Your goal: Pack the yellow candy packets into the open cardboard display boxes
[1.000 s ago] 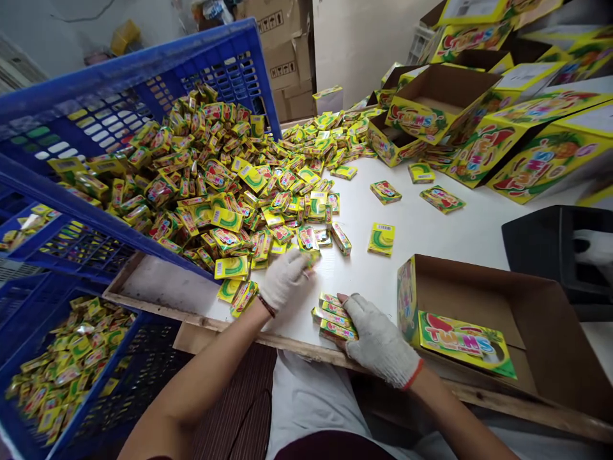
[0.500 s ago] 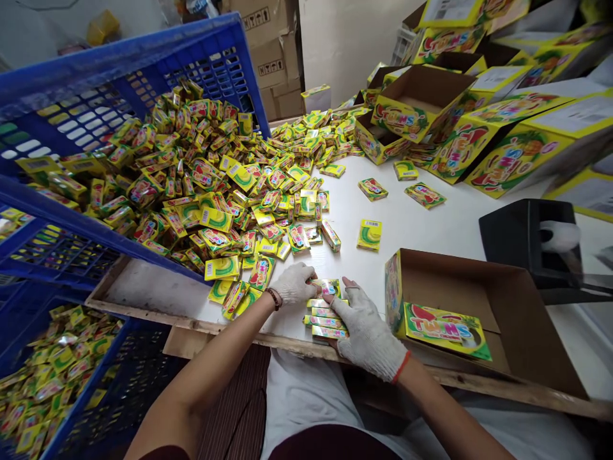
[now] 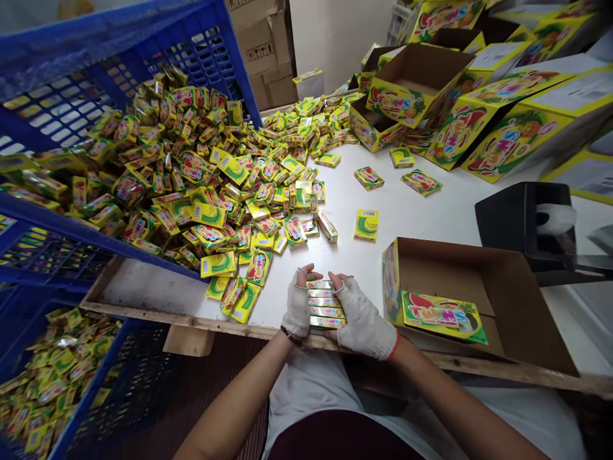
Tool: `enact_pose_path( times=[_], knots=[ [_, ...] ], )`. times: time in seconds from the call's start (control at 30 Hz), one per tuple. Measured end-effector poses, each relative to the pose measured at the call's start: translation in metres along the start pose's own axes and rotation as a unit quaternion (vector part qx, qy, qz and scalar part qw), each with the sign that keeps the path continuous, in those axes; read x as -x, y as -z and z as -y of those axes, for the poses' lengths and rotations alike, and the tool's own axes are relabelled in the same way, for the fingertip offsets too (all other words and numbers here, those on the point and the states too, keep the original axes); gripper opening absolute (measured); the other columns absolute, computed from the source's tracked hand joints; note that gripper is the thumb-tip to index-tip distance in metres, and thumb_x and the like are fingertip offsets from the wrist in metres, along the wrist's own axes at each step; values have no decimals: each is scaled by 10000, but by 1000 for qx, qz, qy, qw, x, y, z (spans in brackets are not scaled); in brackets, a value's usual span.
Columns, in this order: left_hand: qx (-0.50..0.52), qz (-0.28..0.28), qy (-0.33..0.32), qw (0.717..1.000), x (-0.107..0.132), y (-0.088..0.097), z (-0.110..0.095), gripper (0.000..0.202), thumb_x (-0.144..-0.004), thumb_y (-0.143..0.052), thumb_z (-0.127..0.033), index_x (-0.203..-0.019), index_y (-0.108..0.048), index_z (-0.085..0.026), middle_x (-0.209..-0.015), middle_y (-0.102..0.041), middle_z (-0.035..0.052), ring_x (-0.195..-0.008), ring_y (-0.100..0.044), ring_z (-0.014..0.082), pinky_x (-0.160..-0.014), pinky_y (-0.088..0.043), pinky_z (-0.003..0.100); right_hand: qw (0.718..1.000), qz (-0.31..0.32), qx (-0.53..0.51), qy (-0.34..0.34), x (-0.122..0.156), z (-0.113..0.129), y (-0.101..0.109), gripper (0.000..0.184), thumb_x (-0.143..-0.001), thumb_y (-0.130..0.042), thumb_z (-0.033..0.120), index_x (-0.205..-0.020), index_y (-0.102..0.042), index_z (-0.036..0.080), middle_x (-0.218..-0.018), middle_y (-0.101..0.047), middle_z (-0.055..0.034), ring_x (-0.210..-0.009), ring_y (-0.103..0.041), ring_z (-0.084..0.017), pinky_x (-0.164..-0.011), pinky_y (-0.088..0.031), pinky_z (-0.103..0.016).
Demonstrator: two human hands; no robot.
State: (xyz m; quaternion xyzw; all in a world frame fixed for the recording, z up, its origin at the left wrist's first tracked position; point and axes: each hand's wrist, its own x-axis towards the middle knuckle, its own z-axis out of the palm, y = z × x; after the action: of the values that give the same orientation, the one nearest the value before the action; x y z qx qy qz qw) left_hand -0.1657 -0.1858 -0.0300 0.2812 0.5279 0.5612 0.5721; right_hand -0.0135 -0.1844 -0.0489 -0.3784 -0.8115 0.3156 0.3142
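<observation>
A row of several small yellow-green candy boxes [image 3: 327,303], standing on edge side by side, lies at the table's front edge. My left hand [image 3: 297,305], in a white fingerless glove, presses on the row's left side, its fingertips curled round the far end. My right hand [image 3: 363,319], gloved alike with an orange cuff edge, grips the right side, thumb low and fingers at the far corner. Just right stands an open display carton [image 3: 507,287] with a printed "Twins" flap. Loose candy boxes [image 3: 258,267] lie left of my left hand.
A tipped blue crate [image 3: 191,57] spills a big heap of candy boxes [image 3: 191,166] over the white table. Below left sits another blue crate [image 3: 90,396] with more boxes. A black tape dispenser [image 3: 507,223] stands right; stacked display cartons [image 3: 517,140] fill the back right.
My left hand has moved from the far end of the row to its left side. The box it was setting at the far end now stands on edge in line with the others.
</observation>
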Motion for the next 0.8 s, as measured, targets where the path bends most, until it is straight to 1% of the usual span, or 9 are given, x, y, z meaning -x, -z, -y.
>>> enact_pose_path(
  times=[0.1, 0.23, 0.3, 0.4, 0.5, 0.6, 0.67, 0.73, 0.8],
  knots=[
    [12, 12, 10, 1000, -6, 0, -4, 810, -819, -352, -850, -1294, -495, -210, -1135, -653, 103, -994, -671, 233, -879, -545, 388, 997, 45, 39, -55, -5, 10, 2, 1058, -608, -770, 279, -1544, -291, 166, -1362, -380, -189, -1240, -487, -347, -1029, -471, -484],
    [-101, 41, 21, 994, -17, 13, -19, 899, -860, 28, -800, -1434, -371, -236, -1320, -616, 146, -1106, -650, 248, -889, -563, 440, 985, 67, 60, -146, -9, 46, 13, 859, -635, -766, 298, -1426, -477, 129, -1265, -458, -162, -1136, -548, -305, -997, -493, -437],
    [-157, 35, -6, 987, -21, 19, -25, 873, -876, 24, -778, -1437, -384, -247, -1336, -614, 149, -1141, -643, 244, -906, -568, 435, 987, 41, 38, -151, -11, 66, 35, 829, -650, -776, 313, -1413, -495, 148, -1236, -489, -142, -1116, -564, -288, -1004, -490, -416],
    [-224, 7, -82, 971, -16, 12, -24, 742, -940, -110, -706, -1376, -472, -226, -1322, -619, 151, -1197, -625, 237, -979, -542, 414, 989, -17, -4, -147, -11, 77, 99, 850, -649, -799, 391, -1419, -498, 191, -1314, -506, -124, -1181, -555, -299, -1060, -451, -405],
    [-254, 43, -150, 954, 7, -14, -11, 560, -937, -406, -602, -1290, -559, -195, -1348, -605, 145, -1303, -544, 269, -1136, -411, 462, 962, -19, -93, -255, -8, 55, 180, 896, -592, -824, 454, -1397, -508, 221, -1307, -590, -93, -1147, -598, -311, -999, -497, -406],
    [-258, 117, -178, 942, 33, -53, 7, 593, -902, -548, -495, -1407, -478, -191, -1527, -453, 140, -1447, -380, 286, -1232, -265, 466, 890, 41, -224, -396, -5, 17, 231, 864, -578, -819, 457, -1342, -528, 175, -1170, -684, -129, -993, -679, -288, -872, -553, -398],
    [-250, 148, -128, 948, 41, -79, 19, 696, -903, -550, -479, -1500, -363, -173, -1603, -335, 143, -1496, -288, 289, -1248, -236, 458, 854, 107, -265, -434, -7, -8, 239, 800, -556, -830, 467, -1250, -592, 150, -1064, -721, -130, -918, -700, -264, -842, -561, -382],
    [-245, 178, -64, 951, 40, -100, 27, 772, -892, -561, -464, -1540, -290, -144, -1627, -282, 147, -1515, -239, 293, -1259, -213, 446, 834, 160, -286, -444, -12, -28, 232, 732, -533, -838, 487, -1149, -646, 140, -973, -740, -110, -862, -706, -242, -833, -562, -370],
    [-243, 209, -33, 947, 36, -110, 31, 806, -883, -564, -428, -1561, -246, -130, -1639, -255, 135, -1522, -216, 285, -1269, -182, 423, 819, 191, -302, -448, -17, -39, 218, 669, -533, -842, 493, -1073, -671, 136, -937, -746, -98, -834, -704, -227, -839, -557, -366]
  ],
)
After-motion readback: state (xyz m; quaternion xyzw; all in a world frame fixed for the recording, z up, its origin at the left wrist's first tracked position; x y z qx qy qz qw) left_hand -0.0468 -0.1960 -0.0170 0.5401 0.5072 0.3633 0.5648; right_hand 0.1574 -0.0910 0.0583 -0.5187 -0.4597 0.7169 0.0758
